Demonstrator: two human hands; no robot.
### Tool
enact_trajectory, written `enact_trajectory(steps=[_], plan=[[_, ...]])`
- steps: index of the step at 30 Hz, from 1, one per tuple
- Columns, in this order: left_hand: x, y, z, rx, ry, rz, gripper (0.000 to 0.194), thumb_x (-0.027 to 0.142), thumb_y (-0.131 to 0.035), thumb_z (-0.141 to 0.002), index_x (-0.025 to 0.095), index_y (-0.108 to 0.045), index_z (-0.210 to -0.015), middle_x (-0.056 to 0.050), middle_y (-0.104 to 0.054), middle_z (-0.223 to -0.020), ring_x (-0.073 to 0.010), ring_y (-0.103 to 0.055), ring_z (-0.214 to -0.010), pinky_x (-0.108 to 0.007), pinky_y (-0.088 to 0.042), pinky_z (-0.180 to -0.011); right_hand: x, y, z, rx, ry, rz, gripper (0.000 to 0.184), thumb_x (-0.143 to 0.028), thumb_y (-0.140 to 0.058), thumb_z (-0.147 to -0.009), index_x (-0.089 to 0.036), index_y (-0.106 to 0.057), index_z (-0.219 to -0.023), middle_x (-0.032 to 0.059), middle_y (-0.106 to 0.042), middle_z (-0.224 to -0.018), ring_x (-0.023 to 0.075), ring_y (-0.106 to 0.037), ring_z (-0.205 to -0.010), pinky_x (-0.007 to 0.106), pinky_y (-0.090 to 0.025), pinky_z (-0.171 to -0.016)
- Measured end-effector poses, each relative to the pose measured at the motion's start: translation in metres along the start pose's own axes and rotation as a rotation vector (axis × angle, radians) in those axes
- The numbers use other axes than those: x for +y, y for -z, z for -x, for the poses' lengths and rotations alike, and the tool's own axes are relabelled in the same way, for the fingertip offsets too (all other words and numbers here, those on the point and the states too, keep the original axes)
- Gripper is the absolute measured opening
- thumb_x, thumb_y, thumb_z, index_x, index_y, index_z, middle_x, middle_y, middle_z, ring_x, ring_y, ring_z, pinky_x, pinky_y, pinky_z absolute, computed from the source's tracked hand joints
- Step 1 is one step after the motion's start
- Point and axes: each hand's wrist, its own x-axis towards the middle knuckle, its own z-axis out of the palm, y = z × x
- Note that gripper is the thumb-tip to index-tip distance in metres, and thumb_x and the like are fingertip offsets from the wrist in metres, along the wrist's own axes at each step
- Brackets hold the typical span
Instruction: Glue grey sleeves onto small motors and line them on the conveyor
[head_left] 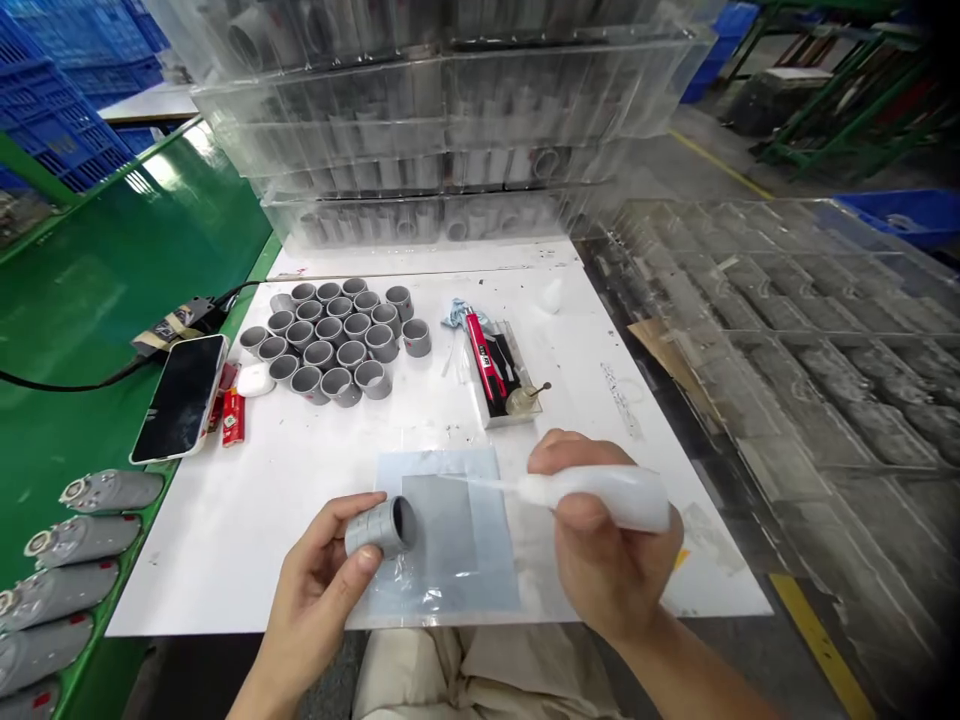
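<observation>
My left hand (324, 580) is closed round a short grey cylinder (369, 532), tipped so that its dark open end faces right. In my right hand (611, 560) is a white squeeze bottle (600, 494) held on its side, its thin nozzle pointing left. The nozzle tip is above and to the right of the cylinder, apart from it. Under both lies a pale blue sheet (491, 560) with a grey square (442, 520) on it, apparently covered in clear film. Farther back on the white board stands a cluster of similar grey cylinders (319, 355), open ends up.
A clear tray (517, 412) holds a red-and-black cutter (486, 355) and a small jar (523, 401). A phone (180, 400) lies at left, above several grey motor-like cylinders (82, 560). Stacked clear bins (360, 215) stand at the back; clear trays (810, 340) fill the right.
</observation>
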Motion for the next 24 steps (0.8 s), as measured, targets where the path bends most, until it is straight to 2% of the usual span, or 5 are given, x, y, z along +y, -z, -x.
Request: enact_trajectory(steps=[6, 9, 12, 19, 24], plan=[[0.003, -0.004, 0.001, 0.002, -0.003, 0.006, 0.042, 0.052, -0.09, -0.086, 0.029, -0.08, -0.12, -0.004, -0.08, -0.102, -0.0198, -0.073, -0.085, -0.026, -0.057, -0.07, 0.002, -0.019, -0.004, -0.092, 0.053, 0.019, 0.027, -0.042, -0.068, -0.107, -0.019, -0.079, -0.099, 0.0046, -0.072, -0.078, 0.0186, -0.059, -0.062, 0.034, -0.044, -0.055], [0.003, -0.003, -0.001, 0.0, -0.014, 0.001, 0.037, 0.043, -0.093, -0.084, 0.029, -0.082, -0.116, -0.006, -0.079, -0.123, -0.0224, -0.076, -0.1, -0.028, -0.062, -0.083, -0.001, -0.024, -0.005, -0.106, 0.064, 0.099, 0.034, -0.046, -0.062, -0.109, -0.019, -0.077, -0.093, 0.004, -0.072, -0.074, 0.0178, -0.06, -0.058, 0.034, -0.044, -0.052], [0.003, -0.001, -0.003, -0.017, -0.039, -0.021, 0.033, 0.04, -0.093, -0.084, 0.029, -0.083, -0.113, -0.006, -0.078, -0.129, -0.0252, -0.075, -0.115, -0.03, -0.062, -0.095, -0.002, -0.03, -0.007, -0.107, 0.088, 0.187, 0.033, -0.043, -0.061, -0.109, -0.02, -0.075, -0.09, 0.003, -0.073, -0.073, 0.0179, -0.063, -0.059, 0.034, -0.048, -0.053], [0.007, -0.001, -0.005, -0.036, 0.034, -0.014, 0.037, 0.041, -0.094, -0.084, 0.03, -0.082, -0.118, -0.004, -0.081, -0.12, -0.0182, -0.074, -0.091, -0.025, -0.061, -0.08, 0.008, -0.031, 0.0, -0.092, 0.024, 0.177, 0.033, -0.043, -0.062, -0.108, -0.02, -0.076, -0.089, 0.0025, -0.072, -0.071, 0.0181, -0.062, -0.058, 0.033, -0.047, -0.054], [0.01, -0.002, -0.007, -0.043, 0.054, 0.003, 0.039, 0.044, -0.095, -0.083, 0.03, -0.082, -0.117, -0.003, -0.081, -0.113, -0.0161, -0.071, -0.084, -0.024, -0.06, -0.078, 0.01, -0.031, 0.003, -0.081, 0.032, 0.187, 0.031, -0.043, -0.062, -0.108, -0.021, -0.077, -0.091, 0.0029, -0.072, -0.071, 0.0186, -0.06, -0.056, 0.034, -0.047, -0.052]])
